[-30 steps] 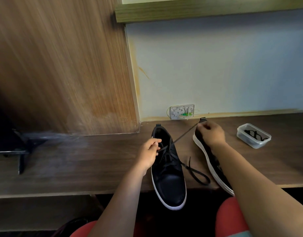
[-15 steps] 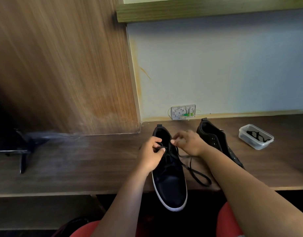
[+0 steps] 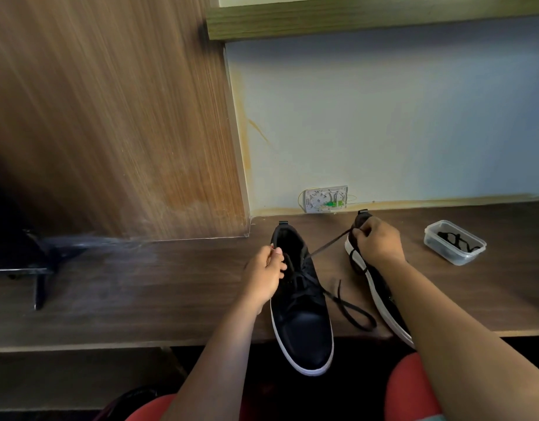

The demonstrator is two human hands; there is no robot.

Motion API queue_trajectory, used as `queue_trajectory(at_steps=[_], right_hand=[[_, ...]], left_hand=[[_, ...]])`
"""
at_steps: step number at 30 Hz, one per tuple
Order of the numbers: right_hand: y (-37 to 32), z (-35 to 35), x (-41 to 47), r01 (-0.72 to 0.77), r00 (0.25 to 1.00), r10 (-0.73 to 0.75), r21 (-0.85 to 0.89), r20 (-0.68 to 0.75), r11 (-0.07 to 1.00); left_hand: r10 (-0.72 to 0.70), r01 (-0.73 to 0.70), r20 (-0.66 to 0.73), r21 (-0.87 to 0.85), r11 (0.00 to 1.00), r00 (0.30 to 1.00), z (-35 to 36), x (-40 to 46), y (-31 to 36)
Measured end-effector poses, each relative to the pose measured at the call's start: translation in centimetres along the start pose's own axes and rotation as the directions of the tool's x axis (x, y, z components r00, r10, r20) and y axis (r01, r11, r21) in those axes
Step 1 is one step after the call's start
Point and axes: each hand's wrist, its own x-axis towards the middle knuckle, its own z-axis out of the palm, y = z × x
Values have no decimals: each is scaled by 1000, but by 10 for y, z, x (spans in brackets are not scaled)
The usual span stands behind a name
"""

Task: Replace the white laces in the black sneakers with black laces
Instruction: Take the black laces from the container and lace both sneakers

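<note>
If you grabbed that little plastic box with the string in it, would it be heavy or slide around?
Probably very light: the clear plastic tub is small and thin-walled, and holds only a loose black lace. It would likely slide easily if nudged, since the desk looks smooth. Being low and wide, it seems unlikely to tip.

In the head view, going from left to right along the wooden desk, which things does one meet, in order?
Dark stand → left hand → sneaker being laced → loose loop of black lace → right hand pulling the lace taut → clear container holding a black lace.
</note>
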Motion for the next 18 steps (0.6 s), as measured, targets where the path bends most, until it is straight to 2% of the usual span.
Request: queue_trajectory(at_steps=[2,5,8,10,14,18], right_hand=[[-4,6,0,75,994,-64,-122,91,990],[-19,11,-13,331,931,-265,-278,250,902],[-32,26,-27,480,838,-374,-212,397,851],[-32,35,-28,490,822,-377,-193,426,850],[-23,23,-19,357,899,-303,-128,316,925],[-15,16,-16,305,909,-265,-82,321,949]], left_hand=[[51,-47,-22,138,989,998,0,1,-4],[194,-194,28,284,939,981,0,-2,-4],[271,-293,113,428,855,956,4,-5,-3],[264,-262,67,503,824,962,4,-4,-4],[209,-168,-57,409,897,976,-1,1,-7],[6,-2,-73,57,998,997,-1,2,-12]])
